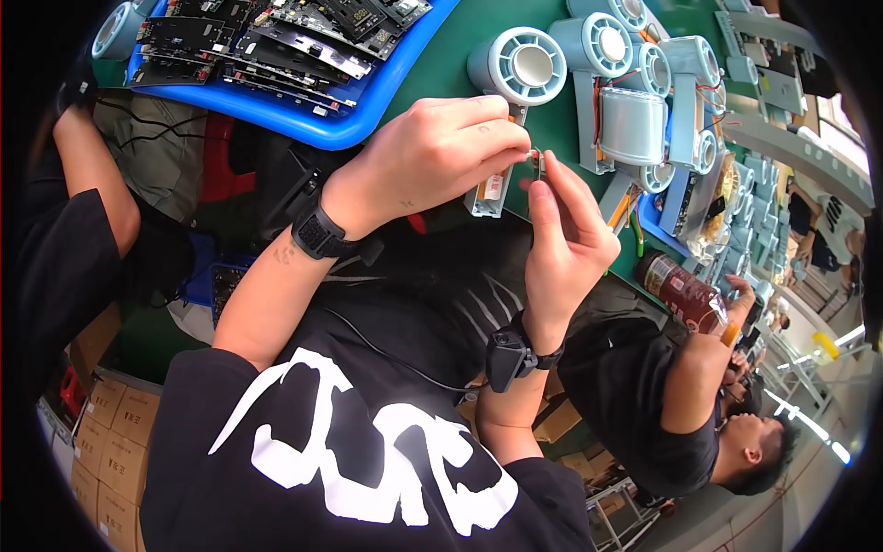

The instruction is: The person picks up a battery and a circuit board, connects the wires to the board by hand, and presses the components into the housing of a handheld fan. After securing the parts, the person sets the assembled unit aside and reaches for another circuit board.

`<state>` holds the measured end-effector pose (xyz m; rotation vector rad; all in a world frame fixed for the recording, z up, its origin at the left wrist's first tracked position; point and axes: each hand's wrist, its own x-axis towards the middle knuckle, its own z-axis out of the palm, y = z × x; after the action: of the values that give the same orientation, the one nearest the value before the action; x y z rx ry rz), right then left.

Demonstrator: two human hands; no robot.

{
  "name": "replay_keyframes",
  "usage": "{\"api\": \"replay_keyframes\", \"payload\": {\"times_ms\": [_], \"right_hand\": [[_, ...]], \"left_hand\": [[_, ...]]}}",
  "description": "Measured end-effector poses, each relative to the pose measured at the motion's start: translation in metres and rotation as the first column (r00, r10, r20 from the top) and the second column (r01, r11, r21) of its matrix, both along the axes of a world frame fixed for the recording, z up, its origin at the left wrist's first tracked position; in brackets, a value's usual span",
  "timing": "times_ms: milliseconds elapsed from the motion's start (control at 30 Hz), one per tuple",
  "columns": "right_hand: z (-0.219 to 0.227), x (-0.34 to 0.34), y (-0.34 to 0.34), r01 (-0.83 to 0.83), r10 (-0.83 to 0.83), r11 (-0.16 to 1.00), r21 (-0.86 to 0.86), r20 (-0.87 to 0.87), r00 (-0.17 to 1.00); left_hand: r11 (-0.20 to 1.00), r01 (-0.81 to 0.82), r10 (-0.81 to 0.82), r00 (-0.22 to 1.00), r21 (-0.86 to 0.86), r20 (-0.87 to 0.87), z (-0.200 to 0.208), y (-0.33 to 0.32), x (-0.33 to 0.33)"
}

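Observation:
My left hand [446, 145] is closed in a pinch, fingertips pointing right. My right hand [572, 241] pinches from the other side, thumb and fingers pressed together around something small and thin. The fingertips nearly meet, and a tiny whitish and reddish bit shows between them, too small to name. Just behind the hands lies a light blue handheld fan [521, 69] with a round grille and pale centre disc. Its handle [489, 195] looks opened, with an orange and white part inside. My left hand covers part of that handle.
A blue tray [336, 136] heaped with black circuit boards [276, 55] stands at the far left. More light blue fans [635, 124] with loose red wires crowd the green table on the right. A brown-labelled bottle [681, 290] lies near a co-worker [662, 396]; another person's arm [97, 175] is at left.

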<state>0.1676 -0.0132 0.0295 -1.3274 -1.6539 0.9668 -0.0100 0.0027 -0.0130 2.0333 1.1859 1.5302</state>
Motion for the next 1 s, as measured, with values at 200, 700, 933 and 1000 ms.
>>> {"api": "replay_keyframes", "payload": {"times_ms": [200,700,933,1000], "right_hand": [[0.006,0.003,0.002,-0.057,0.054,0.998,0.033,0.099,0.994],[0.002,0.004,0.003,-0.067,0.052,0.994,0.089,0.153,0.987],[0.004,0.003,0.003,-0.052,0.046,0.998,0.043,0.125,0.991],[0.003,0.003,0.002,-0.063,0.056,0.997,0.051,0.131,0.99]], "left_hand": [[0.999,0.004,-0.002,0.999,0.045,-0.05,-0.004,0.001,0.0],[0.998,-0.019,0.021,0.999,0.068,-0.033,-0.005,0.0,0.003],[0.996,0.036,-0.028,0.995,0.078,-0.097,-0.008,0.002,-0.003],[0.995,0.023,-0.012,0.994,0.101,-0.111,-0.008,0.002,-0.004]]}}
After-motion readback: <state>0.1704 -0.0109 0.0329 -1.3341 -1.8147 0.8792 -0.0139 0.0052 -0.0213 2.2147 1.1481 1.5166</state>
